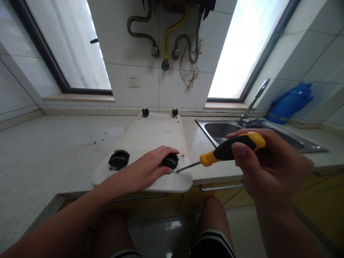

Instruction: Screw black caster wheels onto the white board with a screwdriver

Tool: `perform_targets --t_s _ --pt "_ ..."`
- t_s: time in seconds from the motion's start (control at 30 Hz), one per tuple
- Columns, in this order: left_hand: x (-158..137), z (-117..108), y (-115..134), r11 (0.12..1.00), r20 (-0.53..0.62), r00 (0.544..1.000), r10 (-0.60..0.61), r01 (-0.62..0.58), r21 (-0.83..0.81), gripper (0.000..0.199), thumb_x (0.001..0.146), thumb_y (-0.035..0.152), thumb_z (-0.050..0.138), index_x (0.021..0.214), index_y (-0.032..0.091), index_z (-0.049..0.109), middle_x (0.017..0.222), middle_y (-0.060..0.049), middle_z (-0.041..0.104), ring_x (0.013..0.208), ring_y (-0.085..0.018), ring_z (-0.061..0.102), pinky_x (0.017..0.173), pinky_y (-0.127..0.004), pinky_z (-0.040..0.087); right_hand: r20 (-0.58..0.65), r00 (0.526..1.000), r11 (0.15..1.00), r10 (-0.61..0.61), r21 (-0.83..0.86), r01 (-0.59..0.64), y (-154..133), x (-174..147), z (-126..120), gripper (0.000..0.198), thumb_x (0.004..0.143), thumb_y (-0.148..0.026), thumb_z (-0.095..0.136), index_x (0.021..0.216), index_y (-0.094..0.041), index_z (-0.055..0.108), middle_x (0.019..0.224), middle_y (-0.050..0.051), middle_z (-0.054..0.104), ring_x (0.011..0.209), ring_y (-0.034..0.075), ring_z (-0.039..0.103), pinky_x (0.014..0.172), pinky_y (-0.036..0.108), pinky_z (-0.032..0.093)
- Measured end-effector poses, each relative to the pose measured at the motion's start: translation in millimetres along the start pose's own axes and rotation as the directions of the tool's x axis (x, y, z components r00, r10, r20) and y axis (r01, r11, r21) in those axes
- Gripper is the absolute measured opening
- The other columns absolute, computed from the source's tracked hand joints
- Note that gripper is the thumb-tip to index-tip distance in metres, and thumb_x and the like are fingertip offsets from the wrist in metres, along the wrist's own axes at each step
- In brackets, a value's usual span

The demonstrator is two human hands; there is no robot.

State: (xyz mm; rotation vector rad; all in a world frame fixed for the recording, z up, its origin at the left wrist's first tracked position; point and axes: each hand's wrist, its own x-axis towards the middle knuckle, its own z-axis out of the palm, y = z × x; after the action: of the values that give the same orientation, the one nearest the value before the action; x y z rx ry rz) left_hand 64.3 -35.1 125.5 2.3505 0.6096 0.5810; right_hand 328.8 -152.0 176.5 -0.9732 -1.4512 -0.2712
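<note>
A pale board [150, 136] with rounded corners lies on the counter, its near end reaching the counter's front edge. Black caster wheels stand at its corners. My left hand [146, 166] is closed around the near right caster [170, 161], with fingers over the top and the thumb on the near side. In my right hand [268, 165] is a yellow and black screwdriver [228, 150], gripped by its handle. Its tip meets the metal plate at the foot of that caster; the screw head itself is too small to make out. Another caster [119, 159] sits at the near left corner.
A steel sink [220, 132] with a faucet [249, 104] is set into the counter right of the board. Behind it leans a blue object [291, 104]. Hoses [172, 28] hang on the wall above. Drawer handles [220, 187] project below the counter edge.
</note>
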Motion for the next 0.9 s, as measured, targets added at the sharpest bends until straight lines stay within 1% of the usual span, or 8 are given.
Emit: perform_targets --t_s 0.1,0.23,0.33,0.43,0.6,0.7,0.8,0.9 --pt "-0.3 0.3 -0.5 1.000 0.012 1.000 -0.006 0.006 0.011 0.045 0.112 0.031 0.064 0.156 0.030 0.059 0.153 -0.009 0.069 0.137 -0.029 0.068 0.122 -0.047 0.053 0.014 1.000 0.999 0.010 -0.049 -0.009 -2.2 3.8 -0.4 0.013 0.097 -0.033 0.089 0.103 -0.024 0.081 0.089 -0.003 0.076 0.078 0.009 0.064 0.066 0.022 0.051" --pt "0.4 0.7 -1.3 1.000 0.033 0.999 -0.013 0.013 0.022 0.045 0.113 0.030 0.063 0.157 0.029 0.056 0.154 -0.008 0.067 0.138 -0.028 0.066 0.123 -0.046 0.051 0.029 0.993 0.988 0.114 -0.105 -0.110 -5.5 6.2 -1.9 0.017 0.097 -0.040 0.089 0.100 -0.026 0.080 0.083 -0.003 0.071 0.070 0.009 0.059 0.059 0.025 0.048" --pt "0.7 1.3 -1.9 1.000 0.031 0.999 -0.010 0.010 0.024 0.045 0.113 0.029 0.063 0.157 0.029 0.056 0.154 -0.007 0.067 0.139 -0.027 0.066 0.124 -0.046 0.051 0.037 0.979 0.977 0.198 -0.084 -0.195 -7.4 6.4 -1.9 0.023 0.095 -0.047 0.090 0.098 -0.027 0.080 0.084 -0.001 0.070 0.072 0.011 0.061 0.060 0.030 0.048" --pt "0.4 2.0 -2.3 1.000 0.029 1.000 -0.006 0.005 0.022 0.045 0.112 0.028 0.063 0.157 0.028 0.056 0.153 -0.008 0.067 0.138 -0.027 0.066 0.123 -0.046 0.051 0.050 0.968 0.967 0.244 -0.087 -0.239 -12.2 8.6 0.5 0.025 0.095 -0.051 0.089 0.097 -0.028 0.079 0.086 -0.001 0.070 0.074 0.013 0.062 0.060 0.033 0.046" --pt "-0.3 2.7 -2.3 1.000 0.033 0.999 0.007 -0.008 0.030 0.046 0.113 0.027 0.062 0.159 0.030 0.055 0.153 -0.007 0.067 0.138 -0.026 0.067 0.122 -0.046 0.053 0.100 0.972 0.973 0.213 -0.113 -0.202 -23.5 17.0 4.5 0.024 0.098 -0.049 0.086 0.092 -0.028 0.076 0.082 -0.002 0.069 0.069 0.011 0.058 0.062 0.032 0.045" --pt "-0.7 2.5 -2.0 0.999 0.018 1.000 0.012 -0.013 0.041 0.046 0.113 0.028 0.062 0.158 0.031 0.056 0.152 -0.007 0.068 0.136 -0.027 0.069 0.120 -0.046 0.055 0.177 0.971 0.985 0.159 -0.095 -0.144 -24.5 20.4 3.5 0.020 0.097 -0.045 0.088 0.095 -0.028 0.076 0.081 -0.003 0.069 0.066 0.010 0.058 0.058 0.029 0.046" --pt "-1.4 3.1 -1.4 0.999 0.011 1.000 0.023 -0.023 0.042 0.046 0.112 0.028 0.063 0.157 0.030 0.057 0.149 -0.008 0.070 0.133 -0.027 0.071 0.118 -0.046 0.058 0.249 0.963 0.992 0.106 -0.089 -0.086 -23.3 23.4 2.8 0.020 0.095 -0.041 0.091 0.097 -0.028 0.077 0.084 -0.003 0.072 0.069 0.011 0.061 0.057 0.028 0.046" --pt "-3.5 6.1 -0.4 0.998 -0.014 0.999 0.048 -0.047 0.042 0.045 0.113 0.028 0.062 0.157 0.028 0.056 0.150 -0.010 0.068 0.134 -0.027 0.070 0.121 -0.048 0.057 0.294 0.953 0.994 0.079 -0.092 -0.054 -24.1 28.4 5.3 0.018 0.097 -0.040 0.088 0.098 -0.027 0.076 0.089 -0.002 0.072 0.076 0.011 0.064 0.062 0.028 0.049"
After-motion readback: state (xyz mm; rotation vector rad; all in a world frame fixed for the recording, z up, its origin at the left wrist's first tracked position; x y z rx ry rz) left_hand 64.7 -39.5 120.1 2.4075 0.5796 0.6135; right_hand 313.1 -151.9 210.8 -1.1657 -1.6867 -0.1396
